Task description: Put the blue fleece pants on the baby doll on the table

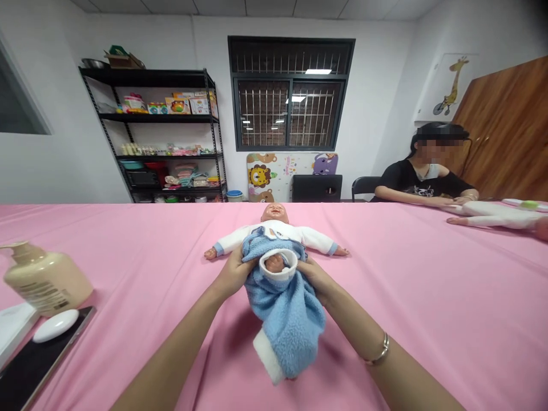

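We find the baby doll (274, 228) lying on its back at the middle of the pink table (428, 297), arms spread, head away from us. Blue fleece trousers (286, 311) cover its lower half; one foot shows through a white cuff (277, 263). We judge the fleece soft, light and limp, best gripped at the waistband or cuffs, and the doll's body light but firm. Our left hand (233, 273) and right hand (314, 278) both clasp the fleece at the doll's hips, forearms converging, palms turned inward. A pump bottle (45, 278) stands at left.
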A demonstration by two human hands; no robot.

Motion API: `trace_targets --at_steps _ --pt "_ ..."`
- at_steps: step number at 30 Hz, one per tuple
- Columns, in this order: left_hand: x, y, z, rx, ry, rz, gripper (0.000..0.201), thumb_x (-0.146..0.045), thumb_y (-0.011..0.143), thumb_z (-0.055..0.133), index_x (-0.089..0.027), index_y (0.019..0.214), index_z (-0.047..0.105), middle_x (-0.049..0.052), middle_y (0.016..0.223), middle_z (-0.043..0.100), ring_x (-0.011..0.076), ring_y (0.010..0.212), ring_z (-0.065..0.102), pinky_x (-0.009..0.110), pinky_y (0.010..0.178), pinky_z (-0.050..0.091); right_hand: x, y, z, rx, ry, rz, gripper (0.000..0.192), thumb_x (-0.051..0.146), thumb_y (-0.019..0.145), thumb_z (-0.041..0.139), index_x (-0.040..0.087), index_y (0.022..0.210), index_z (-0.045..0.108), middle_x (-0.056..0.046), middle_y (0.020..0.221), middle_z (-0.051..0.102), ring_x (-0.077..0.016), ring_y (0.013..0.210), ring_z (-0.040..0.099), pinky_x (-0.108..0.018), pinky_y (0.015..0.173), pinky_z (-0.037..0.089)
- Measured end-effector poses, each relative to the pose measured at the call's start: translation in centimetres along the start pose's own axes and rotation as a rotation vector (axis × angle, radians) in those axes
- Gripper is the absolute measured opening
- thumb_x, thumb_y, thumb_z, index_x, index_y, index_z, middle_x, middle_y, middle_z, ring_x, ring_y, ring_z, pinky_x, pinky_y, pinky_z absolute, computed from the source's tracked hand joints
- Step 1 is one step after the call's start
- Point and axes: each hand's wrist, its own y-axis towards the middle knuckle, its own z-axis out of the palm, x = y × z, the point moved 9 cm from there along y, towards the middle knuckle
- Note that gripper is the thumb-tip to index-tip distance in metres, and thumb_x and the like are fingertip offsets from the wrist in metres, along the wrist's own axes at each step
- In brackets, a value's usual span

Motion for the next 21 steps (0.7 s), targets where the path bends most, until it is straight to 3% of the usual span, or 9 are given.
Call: trace_targets --at_steps 5,10,14,17,21 --pt "0.8 -0.3 -0.8 -0.082 -0.028 -0.03 0.033 -0.023 0.071 0.059 -0.017 0.103 0.058 0.006 0.111 0.062 0.0236 0.11 0.052 0.035 0.101 0.034 -0.8 -0.2 0.1 -0.015 -0.005 0.019 0.038 0.031 0.068 0.069 0.017 0.102 0.06 -0.006 0.102 0.067 -0.0221 0.096 0.063 -0.037 0.092 0.047" --pt "3.1 -0.9 -0.8 -0.166 -0.316 -0.282 0.027 -0.024 0.063 0.061 -0.017 0.089 0.061 0.003 0.094 0.067 0.0237 0.099 0.057 0.033 0.091 0.043 -0.8 -0.2 0.6 0.042 -0.108 -0.026 0.044 0.032 0.067 0.07 0.017 0.107 0.058 -0.007 0.103 0.067 -0.0234 0.098 0.061 -0.041 0.093 0.045" --pt "5.2 -1.8 -0.2 -0.253 -0.535 -0.453 0.02 -0.03 0.063 0.058 -0.014 0.075 0.061 0.003 0.075 0.067 0.0227 0.085 0.061 0.034 0.083 0.047 0.7 -0.4 1.3 0.114 -0.39 -0.182 0.046 0.032 0.07 0.067 0.017 0.112 0.056 -0.007 0.117 0.061 -0.0237 0.108 0.056 -0.041 0.096 0.042" --pt "6.2 -1.8 0.8 -0.221 -0.622 -0.486 0.024 -0.031 0.065 0.055 -0.013 0.08 0.063 0.006 0.081 0.068 0.0237 0.088 0.062 0.035 0.084 0.048 1.8 -0.3 1.6 0.117 -0.674 -0.309 0.041 0.028 0.072 0.064 0.015 0.11 0.058 -0.008 0.118 0.059 -0.0239 0.11 0.053 -0.042 0.099 0.038" --pt "7.3 -2.2 2.2 -0.096 -0.581 -0.566 0.033 -0.033 0.071 0.055 -0.013 0.095 0.064 0.008 0.095 0.069 0.0253 0.097 0.06 0.037 0.088 0.046 3.1 -0.3 0.6 -0.007 -0.96 -0.458 0.038 0.018 0.073 0.057 0.015 0.111 0.058 -0.009 0.119 0.058 -0.0241 0.118 0.047 -0.043 0.104 0.032"
